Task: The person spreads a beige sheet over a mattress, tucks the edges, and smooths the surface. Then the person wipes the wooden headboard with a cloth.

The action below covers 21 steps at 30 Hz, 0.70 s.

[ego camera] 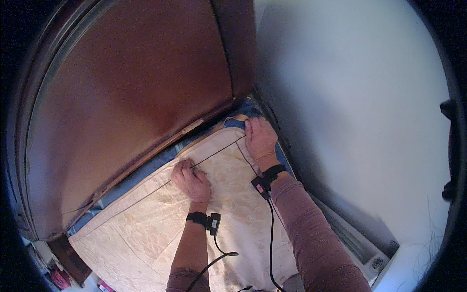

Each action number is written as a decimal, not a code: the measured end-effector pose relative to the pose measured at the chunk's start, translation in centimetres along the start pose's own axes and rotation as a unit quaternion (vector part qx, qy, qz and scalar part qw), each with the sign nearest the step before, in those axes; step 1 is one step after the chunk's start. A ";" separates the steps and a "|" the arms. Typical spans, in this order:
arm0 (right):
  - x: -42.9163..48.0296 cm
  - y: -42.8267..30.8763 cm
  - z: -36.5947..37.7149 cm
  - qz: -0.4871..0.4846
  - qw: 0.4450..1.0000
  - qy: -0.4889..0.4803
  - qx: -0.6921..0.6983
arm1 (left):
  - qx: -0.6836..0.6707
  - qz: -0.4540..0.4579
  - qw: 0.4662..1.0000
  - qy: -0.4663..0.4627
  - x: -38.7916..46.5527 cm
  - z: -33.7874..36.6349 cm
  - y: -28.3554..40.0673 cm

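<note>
A cream patterned bedspread [157, 215] with dark piping lies over a blue mattress [142, 175]. My right hand [261, 138] grips the bedspread's corner, close to where the headboard meets the wall. A tan strip of edging [239, 118] loops up beside those fingers. My left hand [191, 180] is curled on the bedspread's border, lower along the same edge, with a pinch of fabric at its fingertips. Its palm side is hidden. Both wrists wear black straps carrying small cabled devices.
A brown padded headboard [146, 73] rises along the mattress edge. To the right stands a pale wall [357, 91], with a white radiator [350, 233] low beside the bed. Black cables [271, 237] hang from both wrists across the bedspread. Assorted items [58, 275] sit at lower left.
</note>
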State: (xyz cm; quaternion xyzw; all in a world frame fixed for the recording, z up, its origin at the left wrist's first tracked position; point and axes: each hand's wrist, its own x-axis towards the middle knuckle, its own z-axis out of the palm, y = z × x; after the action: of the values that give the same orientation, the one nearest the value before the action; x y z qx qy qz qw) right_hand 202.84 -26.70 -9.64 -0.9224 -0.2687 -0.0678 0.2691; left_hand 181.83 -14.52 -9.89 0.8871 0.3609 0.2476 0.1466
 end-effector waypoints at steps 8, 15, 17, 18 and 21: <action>0.1 -0.1 -0.1 0.009 0.999 -0.012 0.038 | 0.039 0.036 0.998 0.022 0.1 0.9 -0.3; 0.2 -0.2 -0.7 -0.013 0.992 -0.040 0.123 | 0.081 0.044 0.995 0.023 -0.2 1.5 -1.4; 0.8 0.3 -0.7 -0.074 0.982 0.015 0.170 | 0.092 0.039 0.995 0.019 -0.4 1.7 -1.5; 1.4 0.5 -0.8 -0.074 0.979 0.001 0.188 | 0.096 0.038 0.994 0.020 -0.5 1.7 -1.4; 4.3 2.1 0.2 -0.037 0.967 -0.060 0.245 | 0.109 0.038 0.993 0.019 -0.7 1.7 -1.5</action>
State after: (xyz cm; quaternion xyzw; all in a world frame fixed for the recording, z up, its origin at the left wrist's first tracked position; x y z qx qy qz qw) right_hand 207.54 -26.07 -9.64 -0.8200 -0.3269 0.0462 0.4676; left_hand 181.47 -14.16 -12.21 0.9062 0.3542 0.2289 0.0321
